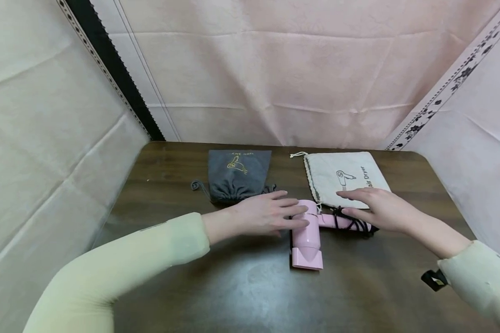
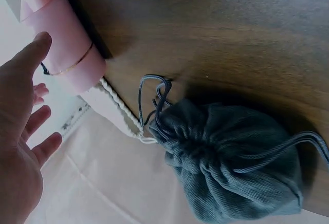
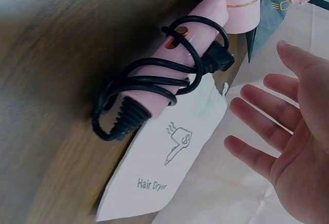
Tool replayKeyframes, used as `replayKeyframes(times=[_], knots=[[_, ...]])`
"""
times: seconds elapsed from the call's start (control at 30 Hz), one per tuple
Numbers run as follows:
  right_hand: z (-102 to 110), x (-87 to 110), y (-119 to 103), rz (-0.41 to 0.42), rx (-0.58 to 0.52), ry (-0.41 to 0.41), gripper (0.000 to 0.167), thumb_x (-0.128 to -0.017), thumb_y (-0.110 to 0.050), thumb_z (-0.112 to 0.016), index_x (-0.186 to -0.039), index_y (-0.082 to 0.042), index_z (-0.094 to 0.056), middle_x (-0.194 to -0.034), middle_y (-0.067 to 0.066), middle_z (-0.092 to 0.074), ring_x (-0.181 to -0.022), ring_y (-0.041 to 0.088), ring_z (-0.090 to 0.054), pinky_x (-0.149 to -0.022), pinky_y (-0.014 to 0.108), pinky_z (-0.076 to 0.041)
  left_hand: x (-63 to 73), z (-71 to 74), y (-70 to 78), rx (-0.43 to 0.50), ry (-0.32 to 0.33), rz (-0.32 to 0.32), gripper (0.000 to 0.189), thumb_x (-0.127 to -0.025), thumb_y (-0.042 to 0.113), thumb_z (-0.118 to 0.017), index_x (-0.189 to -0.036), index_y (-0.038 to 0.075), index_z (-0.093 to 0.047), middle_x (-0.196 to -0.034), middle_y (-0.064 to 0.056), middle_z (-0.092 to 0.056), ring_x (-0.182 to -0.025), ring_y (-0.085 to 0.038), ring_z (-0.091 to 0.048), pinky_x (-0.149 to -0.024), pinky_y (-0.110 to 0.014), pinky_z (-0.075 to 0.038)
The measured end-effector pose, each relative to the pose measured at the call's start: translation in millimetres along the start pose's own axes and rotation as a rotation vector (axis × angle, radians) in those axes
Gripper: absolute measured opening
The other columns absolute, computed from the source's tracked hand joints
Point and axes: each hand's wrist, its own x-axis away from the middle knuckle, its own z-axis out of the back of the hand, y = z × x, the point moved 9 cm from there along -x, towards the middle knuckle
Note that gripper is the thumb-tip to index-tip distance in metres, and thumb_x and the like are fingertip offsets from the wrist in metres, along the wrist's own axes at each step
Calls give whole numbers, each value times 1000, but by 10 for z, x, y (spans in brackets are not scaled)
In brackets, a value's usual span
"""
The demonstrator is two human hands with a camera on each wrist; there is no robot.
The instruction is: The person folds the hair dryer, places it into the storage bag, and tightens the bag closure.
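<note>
A pink hair dryer [image 1: 306,236] lies on the table, its nozzle toward the near edge and its handle pointing right. Black cord [image 3: 154,64] is wound round the handle, with the plug [image 3: 218,57] tucked beside it. My left hand [image 1: 271,213] hovers at the dryer's barrel with fingers stretched out; whether they touch it I cannot tell. Above the handle and the white bag's near edge is my right hand [image 1: 381,208], fingers extended and holding nothing. Behind lie a dark grey drawstring bag [image 1: 238,173] and a white drawstring bag [image 1: 346,173] printed "Hair Dryer".
The brown wooden table [image 1: 241,296] has rounded far corners. Pale cloth [image 1: 275,83] hangs behind it and on both sides. The grey bag's cords [image 2: 159,93] trail onto the wood. A black strap piece [image 1: 434,280] hangs at my right sleeve.
</note>
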Motion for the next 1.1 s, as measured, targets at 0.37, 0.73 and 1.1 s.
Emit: replayKeyframes(times=[0.37, 0.73, 1.1], knots=[[-36, 170, 77, -42, 20, -4, 49, -102, -29, -74, -145, -8, -67, -137, 15, -71, -128, 40, -66, -104, 62, -52, -174, -62, 108, -46, -17, -83, 75, -99, 58, -69, -164, 33, -43, -169, 2, -42, -153, -21, -43, -125, -46, -37], [-68, 238, 61, 2, 30, 36, 49, -99, -26, -78, -143, -6, -68, -134, 13, -73, -123, 38, -69, -100, 60, -54, -302, -199, 146, -18, -102, -114, 87, -98, 59, -71, -170, 32, -31, -175, 1, -30, -160, -20, -31, -129, -48, -29], [-133, 263, 89, -8, 29, 34, 49, -99, -24, -78, -143, -5, -68, -133, 15, -73, -121, 38, -70, -97, 59, -56, -383, -359, 210, 17, -108, -124, 88, -99, 61, -68, -171, 31, -27, -177, 1, -26, -162, -20, -26, -131, -49, -24]])
